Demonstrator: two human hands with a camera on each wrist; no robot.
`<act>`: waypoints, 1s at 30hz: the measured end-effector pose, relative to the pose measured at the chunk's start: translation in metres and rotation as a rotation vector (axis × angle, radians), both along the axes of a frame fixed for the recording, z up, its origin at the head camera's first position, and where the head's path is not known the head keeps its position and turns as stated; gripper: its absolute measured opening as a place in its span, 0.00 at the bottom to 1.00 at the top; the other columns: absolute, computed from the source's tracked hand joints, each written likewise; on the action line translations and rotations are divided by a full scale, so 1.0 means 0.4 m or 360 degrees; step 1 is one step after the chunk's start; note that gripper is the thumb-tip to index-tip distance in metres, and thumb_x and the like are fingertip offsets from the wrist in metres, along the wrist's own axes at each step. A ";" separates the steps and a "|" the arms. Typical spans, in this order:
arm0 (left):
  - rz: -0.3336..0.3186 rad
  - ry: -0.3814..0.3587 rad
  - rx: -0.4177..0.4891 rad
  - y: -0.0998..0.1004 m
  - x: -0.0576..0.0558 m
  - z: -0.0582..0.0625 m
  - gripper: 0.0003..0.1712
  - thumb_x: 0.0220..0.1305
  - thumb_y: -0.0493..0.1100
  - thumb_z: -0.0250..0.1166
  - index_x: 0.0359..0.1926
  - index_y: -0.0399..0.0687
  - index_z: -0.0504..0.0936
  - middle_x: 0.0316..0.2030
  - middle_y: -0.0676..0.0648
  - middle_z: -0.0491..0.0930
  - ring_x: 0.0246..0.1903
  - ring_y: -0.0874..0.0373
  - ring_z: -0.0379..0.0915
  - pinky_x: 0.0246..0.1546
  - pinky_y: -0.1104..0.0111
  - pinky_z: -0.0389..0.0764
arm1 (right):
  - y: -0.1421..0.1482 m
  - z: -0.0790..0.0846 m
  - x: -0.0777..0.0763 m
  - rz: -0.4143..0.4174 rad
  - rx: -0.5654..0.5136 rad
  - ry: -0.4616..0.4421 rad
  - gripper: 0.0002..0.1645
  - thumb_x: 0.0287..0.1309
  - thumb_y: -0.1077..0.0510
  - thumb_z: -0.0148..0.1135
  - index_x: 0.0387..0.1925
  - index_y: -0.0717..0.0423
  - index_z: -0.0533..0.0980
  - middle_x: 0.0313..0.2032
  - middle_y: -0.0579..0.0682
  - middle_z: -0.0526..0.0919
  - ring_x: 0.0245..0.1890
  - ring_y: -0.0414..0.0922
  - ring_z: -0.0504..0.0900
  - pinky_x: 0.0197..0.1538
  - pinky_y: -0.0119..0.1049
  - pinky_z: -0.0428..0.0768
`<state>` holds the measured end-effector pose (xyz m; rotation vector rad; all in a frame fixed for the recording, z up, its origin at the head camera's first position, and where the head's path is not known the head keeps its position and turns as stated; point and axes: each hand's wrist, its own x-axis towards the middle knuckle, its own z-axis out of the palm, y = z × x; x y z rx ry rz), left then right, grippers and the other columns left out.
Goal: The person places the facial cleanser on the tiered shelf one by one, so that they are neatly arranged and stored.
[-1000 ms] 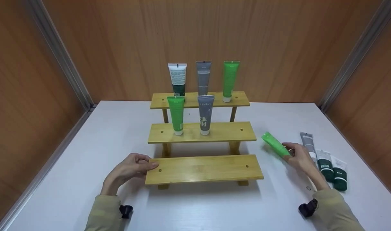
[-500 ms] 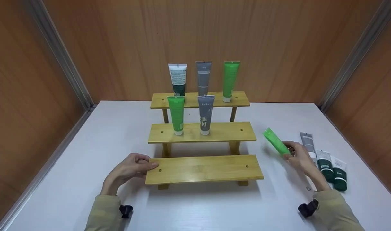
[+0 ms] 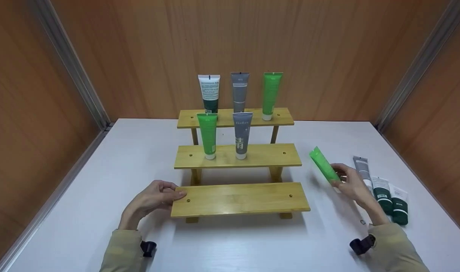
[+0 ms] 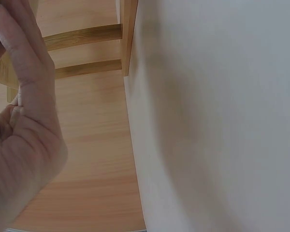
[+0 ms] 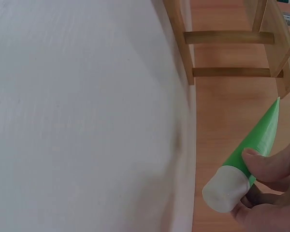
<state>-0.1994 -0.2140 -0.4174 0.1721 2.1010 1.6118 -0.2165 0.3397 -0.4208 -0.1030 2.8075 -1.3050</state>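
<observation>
One green tube (image 3: 323, 165), which we see pinched in the right hand (image 3: 351, 185), has tipped steeper beside the stand (image 3: 269, 155) (the left hand (image 3: 151, 198) grips its lowest shelf (image 3: 240, 199)), so we judge repositioning under way.

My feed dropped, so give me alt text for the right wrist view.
The right hand pinches a green tube near its white cap, the tube slanting up to the right. Part of a wooden rack shows above it, cut off by the frame, and a white tabletop fills the left side.
</observation>
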 end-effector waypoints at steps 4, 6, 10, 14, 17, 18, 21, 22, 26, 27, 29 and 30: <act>-0.0011 0.0010 -0.0009 0.000 0.002 0.000 0.15 0.65 0.48 0.70 0.41 0.40 0.81 0.30 0.54 0.88 0.30 0.63 0.84 0.35 0.68 0.85 | -0.014 0.012 0.004 0.0004 -0.0045 0.0051 0.33 0.63 0.71 0.58 0.68 0.74 0.61 0.61 0.74 0.71 0.61 0.64 0.72 0.67 0.60 0.70; -0.0016 0.0015 -0.0011 0.001 0.002 0.000 0.15 0.64 0.48 0.70 0.41 0.40 0.81 0.30 0.54 0.88 0.31 0.63 0.84 0.35 0.68 0.85 | -0.020 0.019 0.004 0.0004 -0.0084 0.0075 0.33 0.62 0.71 0.59 0.68 0.74 0.62 0.61 0.73 0.71 0.61 0.63 0.71 0.68 0.58 0.69; -0.0007 0.0012 -0.0026 0.002 0.001 0.001 0.14 0.64 0.48 0.70 0.40 0.41 0.81 0.30 0.55 0.88 0.30 0.63 0.84 0.34 0.69 0.85 | -0.032 0.036 0.006 -0.0026 -0.0144 0.0098 0.34 0.62 0.70 0.60 0.68 0.71 0.63 0.61 0.69 0.71 0.60 0.57 0.71 0.69 0.44 0.71; -0.0003 0.0008 -0.0041 0.001 0.000 0.002 0.14 0.64 0.48 0.70 0.39 0.42 0.81 0.28 0.55 0.88 0.29 0.63 0.84 0.34 0.69 0.85 | -0.041 0.053 0.010 -0.0053 -0.0204 0.0122 0.35 0.62 0.68 0.63 0.68 0.69 0.63 0.62 0.64 0.72 0.56 0.46 0.72 0.59 0.19 0.71; -0.0002 0.0011 -0.0048 0.002 0.000 0.002 0.14 0.64 0.48 0.70 0.39 0.43 0.81 0.28 0.56 0.87 0.29 0.64 0.83 0.34 0.69 0.84 | -0.048 0.063 0.013 -0.0051 -0.0286 0.0134 0.37 0.62 0.66 0.64 0.70 0.67 0.62 0.63 0.63 0.71 0.54 0.37 0.72 0.55 0.12 0.69; -0.0001 0.0011 -0.0049 0.002 0.001 0.003 0.14 0.64 0.48 0.70 0.38 0.43 0.81 0.28 0.56 0.87 0.29 0.64 0.83 0.33 0.69 0.84 | -0.050 0.066 0.014 -0.0049 -0.0306 0.0142 0.38 0.62 0.66 0.65 0.70 0.67 0.62 0.63 0.63 0.71 0.53 0.35 0.72 0.56 0.12 0.69; 0.0003 0.0008 -0.0050 0.003 0.000 0.003 0.14 0.64 0.49 0.70 0.39 0.42 0.81 0.27 0.56 0.87 0.29 0.63 0.83 0.33 0.69 0.84 | -0.061 0.077 0.018 -0.0046 -0.0384 0.0178 0.39 0.61 0.65 0.68 0.70 0.67 0.63 0.59 0.56 0.74 0.51 0.30 0.74 0.56 0.13 0.71; 0.0002 0.0005 -0.0049 0.003 0.000 0.003 0.14 0.64 0.49 0.71 0.39 0.42 0.81 0.27 0.55 0.87 0.29 0.63 0.83 0.33 0.69 0.84 | -0.065 0.081 0.019 -0.0049 -0.0413 0.0199 0.39 0.59 0.65 0.69 0.69 0.67 0.64 0.56 0.52 0.76 0.50 0.30 0.74 0.56 0.14 0.72; 0.0001 -0.0009 -0.0030 0.002 -0.001 0.002 0.14 0.64 0.48 0.70 0.40 0.41 0.81 0.28 0.55 0.87 0.29 0.63 0.84 0.33 0.70 0.85 | -0.088 0.099 0.022 -0.0051 -0.0504 0.0279 0.38 0.56 0.64 0.72 0.66 0.68 0.68 0.47 0.37 0.78 0.49 0.31 0.77 0.57 0.16 0.74; 0.0002 -0.0012 -0.0027 0.002 -0.001 0.001 0.14 0.64 0.48 0.70 0.40 0.41 0.81 0.28 0.55 0.87 0.29 0.63 0.84 0.33 0.70 0.85 | -0.095 0.104 0.023 -0.0049 -0.0516 0.0299 0.37 0.56 0.64 0.72 0.65 0.68 0.68 0.46 0.35 0.78 0.49 0.31 0.78 0.56 0.16 0.75; 0.0003 -0.0015 -0.0018 0.002 -0.001 0.001 0.14 0.64 0.47 0.70 0.40 0.41 0.81 0.28 0.55 0.87 0.29 0.63 0.84 0.33 0.70 0.85 | -0.108 0.112 0.024 -0.0041 -0.0533 0.0327 0.36 0.56 0.64 0.73 0.64 0.67 0.69 0.45 0.34 0.79 0.48 0.32 0.78 0.56 0.17 0.75; 0.0001 -0.0011 -0.0017 0.002 0.000 0.001 0.13 0.64 0.47 0.70 0.39 0.41 0.81 0.27 0.55 0.87 0.29 0.63 0.84 0.33 0.70 0.85 | -0.114 0.116 0.025 -0.0043 -0.0540 0.0342 0.36 0.55 0.64 0.73 0.64 0.67 0.70 0.45 0.34 0.80 0.48 0.33 0.79 0.56 0.18 0.76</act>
